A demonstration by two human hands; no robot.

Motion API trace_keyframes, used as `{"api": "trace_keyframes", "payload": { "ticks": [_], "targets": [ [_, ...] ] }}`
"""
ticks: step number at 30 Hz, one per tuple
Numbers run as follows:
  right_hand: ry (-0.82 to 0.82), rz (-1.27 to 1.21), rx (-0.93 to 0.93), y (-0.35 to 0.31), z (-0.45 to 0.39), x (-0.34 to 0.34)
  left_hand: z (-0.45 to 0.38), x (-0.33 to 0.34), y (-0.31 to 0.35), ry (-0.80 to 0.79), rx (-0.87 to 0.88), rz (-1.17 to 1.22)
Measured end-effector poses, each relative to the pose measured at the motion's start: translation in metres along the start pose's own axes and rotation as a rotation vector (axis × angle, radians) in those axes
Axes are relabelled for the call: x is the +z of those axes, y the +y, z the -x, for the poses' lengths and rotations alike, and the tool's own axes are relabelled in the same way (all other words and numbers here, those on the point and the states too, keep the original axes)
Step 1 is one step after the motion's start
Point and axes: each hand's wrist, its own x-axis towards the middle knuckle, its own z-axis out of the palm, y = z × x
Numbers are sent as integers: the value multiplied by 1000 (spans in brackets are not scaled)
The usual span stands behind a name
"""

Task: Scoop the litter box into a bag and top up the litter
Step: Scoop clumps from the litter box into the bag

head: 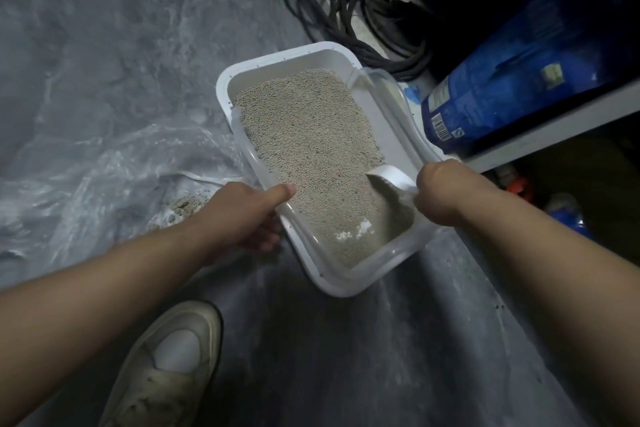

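Observation:
A white litter box (273, 61) with a clear rim sits on the grey floor, filled with beige litter (311, 135). My left hand (247, 215) grips the box's near left rim, thumb over the edge. My right hand (441, 192) holds a white scoop (391, 177) whose blade digs into the litter at the near right corner. A clear plastic bag (114, 173) lies crumpled on the floor to the left, with some litter clumps (185, 206) inside it near my left hand.
A blue litter sack (512, 87) lies on a low white shelf (554, 128) at the right. Black cables (349, 3) coil behind the box. My beige shoe (169, 367) stands at the lower left. Small items sit under the shelf.

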Motion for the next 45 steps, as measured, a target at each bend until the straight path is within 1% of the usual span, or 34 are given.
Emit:
{"api": "trace_keyframes", "payload": {
  "ticks": [3, 6, 8, 11, 13, 18, 21, 25, 29, 36, 38, 40, 45],
  "targets": [
    [-5, -31, -25, 13, -4, -6, 0, 0, -2, -13, 5, 17],
    [56, -35, 12, 21, -5, -13, 0, 0, -3, -22, -2, 20],
    [53, 6, 29, 19, -1, -15, -1, 0, -2, -28, -1, 23],
    [-57, 49, 35, 7, 5, -13, -2, 0, -3, -32, 3, 32],
    [-118, -8, 29, 0, 6, -12, -2, 0, -4, -34, 5, 30],
    [-232, -334, 97, -9, 8, -16, -3, -1, -8, -38, 14, 37],
    [-357, -500, 94, -16, 14, -17, -3, -1, -8, -39, 5, 38],
    [-530, -623, 53, -28, 24, -9, -2, -2, -8, -34, -6, 60],
    [-629, -786, 79, -39, 29, -2, 1, -2, -6, -36, -5, 50],
    [-741, -815, 105, -38, 27, -6, 0, -4, -7, -41, -6, 61],
    [-743, -846, 111, -36, 26, -6, -1, -4, -7, -44, -11, 68],
    [-707, -899, 102, -38, 27, -1, -1, -4, -7, -49, -15, 67],
    [-490, -962, 27, -44, 31, 22, -2, -5, -6, -61, -11, 57]
  ]
}}
